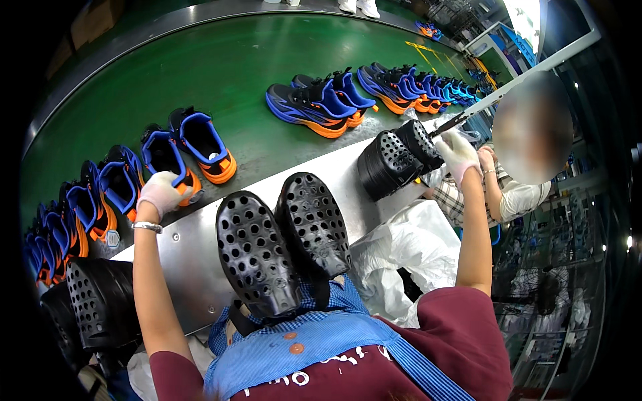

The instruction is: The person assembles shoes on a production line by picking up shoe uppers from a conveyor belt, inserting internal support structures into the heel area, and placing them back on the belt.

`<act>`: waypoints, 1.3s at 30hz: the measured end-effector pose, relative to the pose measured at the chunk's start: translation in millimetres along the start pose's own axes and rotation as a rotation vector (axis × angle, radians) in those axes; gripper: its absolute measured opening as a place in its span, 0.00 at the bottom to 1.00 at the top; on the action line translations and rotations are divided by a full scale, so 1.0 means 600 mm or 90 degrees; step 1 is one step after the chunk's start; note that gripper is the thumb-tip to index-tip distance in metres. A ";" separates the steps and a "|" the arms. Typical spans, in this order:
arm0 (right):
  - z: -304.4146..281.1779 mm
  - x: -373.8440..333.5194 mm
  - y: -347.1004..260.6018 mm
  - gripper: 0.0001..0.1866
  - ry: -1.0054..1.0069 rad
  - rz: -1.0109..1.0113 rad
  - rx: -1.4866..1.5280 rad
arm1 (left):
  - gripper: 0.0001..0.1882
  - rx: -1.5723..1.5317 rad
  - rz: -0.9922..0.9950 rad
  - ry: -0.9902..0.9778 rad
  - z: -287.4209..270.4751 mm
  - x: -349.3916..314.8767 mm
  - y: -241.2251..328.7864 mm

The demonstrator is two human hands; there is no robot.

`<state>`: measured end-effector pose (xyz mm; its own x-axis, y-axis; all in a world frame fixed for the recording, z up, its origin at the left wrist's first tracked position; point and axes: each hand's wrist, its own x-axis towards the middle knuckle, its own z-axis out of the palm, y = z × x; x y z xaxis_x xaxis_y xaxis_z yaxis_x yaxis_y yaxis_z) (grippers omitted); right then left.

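Note:
My left hand (160, 192), in a white glove, grips the heel of a sneaker (159, 148) with blue lining and an orange sole. Beside that shoe stands a matching sneaker (202, 137). Two black foot-shaped blocks (257, 247) full of round holes lean at my apron, hole side up. My right hand (459, 155), also gloved, is reached out to the far right with curled fingers. A thin dark strip (448, 125) shows at its fingertips; whether the fingers hold it I cannot tell. Close by is another pair of black perforated blocks (394, 157).
Sneakers line the green conveyor belt (267, 47), a row at left and another (401, 87) at far right. A metal ledge (194, 267) runs before me. White plastic (408, 247) lies at right. More black blocks (100, 304) are at left. A person (521, 200) sits at far right.

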<state>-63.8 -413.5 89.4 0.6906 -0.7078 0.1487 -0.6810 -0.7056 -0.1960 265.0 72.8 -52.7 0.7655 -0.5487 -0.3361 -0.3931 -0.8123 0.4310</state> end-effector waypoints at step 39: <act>0.023 -0.035 -0.317 0.25 -0.071 -0.420 0.325 | 0.29 -0.520 0.229 0.151 0.014 -0.035 0.181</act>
<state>54.8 -264.1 110.5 0.9465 -0.1295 0.2957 0.0461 -0.8524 -0.5209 202.0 -5.7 -5.9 0.7869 -0.6127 0.0733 -0.2140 -0.1595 0.9637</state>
